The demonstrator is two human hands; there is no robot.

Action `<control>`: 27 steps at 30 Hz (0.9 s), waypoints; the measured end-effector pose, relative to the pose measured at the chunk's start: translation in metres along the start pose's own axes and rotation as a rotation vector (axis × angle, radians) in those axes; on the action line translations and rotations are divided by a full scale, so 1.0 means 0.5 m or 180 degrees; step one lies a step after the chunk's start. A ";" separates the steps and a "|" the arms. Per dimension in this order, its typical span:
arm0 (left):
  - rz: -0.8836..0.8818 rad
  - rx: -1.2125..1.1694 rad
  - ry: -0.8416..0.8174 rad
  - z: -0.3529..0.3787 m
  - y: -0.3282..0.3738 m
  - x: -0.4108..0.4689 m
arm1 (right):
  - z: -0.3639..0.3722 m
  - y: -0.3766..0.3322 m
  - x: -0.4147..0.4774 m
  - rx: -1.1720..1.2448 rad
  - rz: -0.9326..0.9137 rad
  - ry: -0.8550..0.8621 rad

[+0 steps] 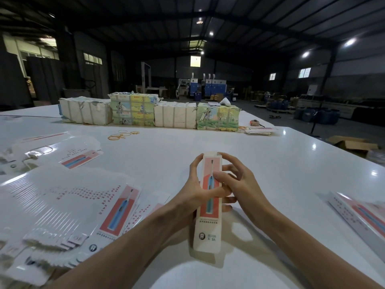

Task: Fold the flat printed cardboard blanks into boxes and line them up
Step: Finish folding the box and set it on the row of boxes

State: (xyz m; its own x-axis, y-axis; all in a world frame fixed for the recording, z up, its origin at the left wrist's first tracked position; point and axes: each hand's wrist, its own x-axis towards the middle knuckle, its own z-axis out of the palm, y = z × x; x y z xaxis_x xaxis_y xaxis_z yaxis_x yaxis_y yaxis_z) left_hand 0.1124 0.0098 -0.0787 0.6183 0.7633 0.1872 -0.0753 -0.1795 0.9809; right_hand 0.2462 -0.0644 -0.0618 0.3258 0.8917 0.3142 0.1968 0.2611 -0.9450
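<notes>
In the head view, a half-formed box (209,207) is held at the lower centre of the frame, above the tabletop (281,163). Its left edge is gripped by the left hand (196,184), whose fingers (196,161) are curled round it. Its right edge is pinched by the right hand (237,182). The thin card is judged light, springy and easily creased, so the long edges are best held. Flat blanks (62,205) are stacked at lower left.

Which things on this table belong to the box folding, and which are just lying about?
Job: narrow toothbrush-print cardboard box, gripped by left hand and right hand; stack of flat printed cardboard blanks; printed cardboard pieces at right edge.
Lying about: orange rubber bands; paper-wrapped bundles at the back.
</notes>
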 end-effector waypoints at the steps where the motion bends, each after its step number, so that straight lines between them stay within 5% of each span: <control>1: -0.0005 0.0089 -0.0035 0.000 0.000 0.001 | -0.002 0.000 0.000 -0.0022 -0.0013 -0.0005; 9: -0.0220 0.0239 -0.0101 -0.011 0.005 0.000 | -0.001 0.006 0.004 -0.0096 0.0036 -0.0233; 19: -0.0340 0.0280 -0.0297 0.001 0.013 -0.015 | -0.027 0.021 0.028 0.0155 0.0130 0.0243; 27: -0.0260 0.0597 -0.0363 -0.003 0.008 -0.014 | -0.039 0.016 0.020 -0.0295 -0.0362 0.0196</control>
State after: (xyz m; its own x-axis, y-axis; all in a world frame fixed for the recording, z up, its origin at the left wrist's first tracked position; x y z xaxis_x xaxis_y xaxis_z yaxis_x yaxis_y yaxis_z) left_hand 0.1067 0.0046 -0.0761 0.7015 0.7070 0.0900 0.1187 -0.2404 0.9634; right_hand 0.2689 -0.0604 -0.0645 0.3521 0.8332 0.4264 0.3191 0.3215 -0.8915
